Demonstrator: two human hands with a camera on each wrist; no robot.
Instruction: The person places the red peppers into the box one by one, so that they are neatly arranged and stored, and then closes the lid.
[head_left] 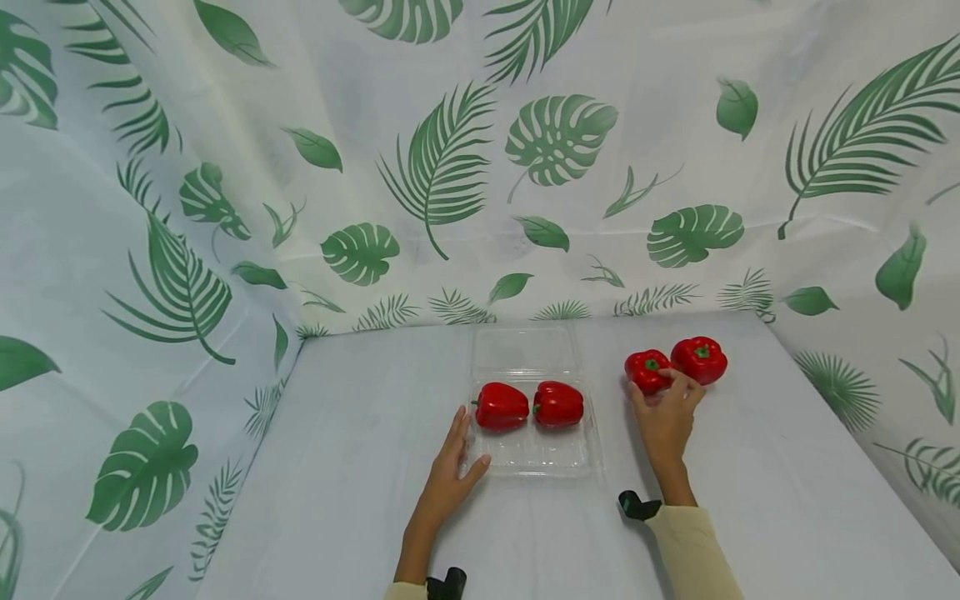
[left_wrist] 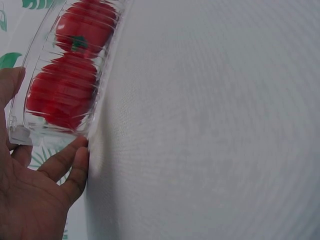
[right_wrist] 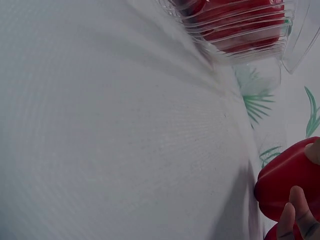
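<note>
A clear plastic clamshell container [head_left: 536, 458] lies with its lid tipped back, two red bell peppers [head_left: 502, 407] side by side in its base. At its near left corner is my left hand [head_left: 446, 487], fingers extended along the side wall and thumb by the front edge. The left wrist view shows those fingertips [left_wrist: 80, 142] touching the ribbed plastic. To the container's right, my right hand [head_left: 667, 421] holds a third red bell pepper [head_left: 647, 371] between thumb and fingers. Its smooth red side [right_wrist: 282, 182] shows in the right wrist view, close over the cloth.
Another red bell pepper [head_left: 699, 360] sits right beside the held one. The container's open lid [head_left: 523, 348] lies toward the back of the white-covered table [head_left: 360, 467]. Leaf-printed cloth [head_left: 465, 275] rises behind the table and along its sides.
</note>
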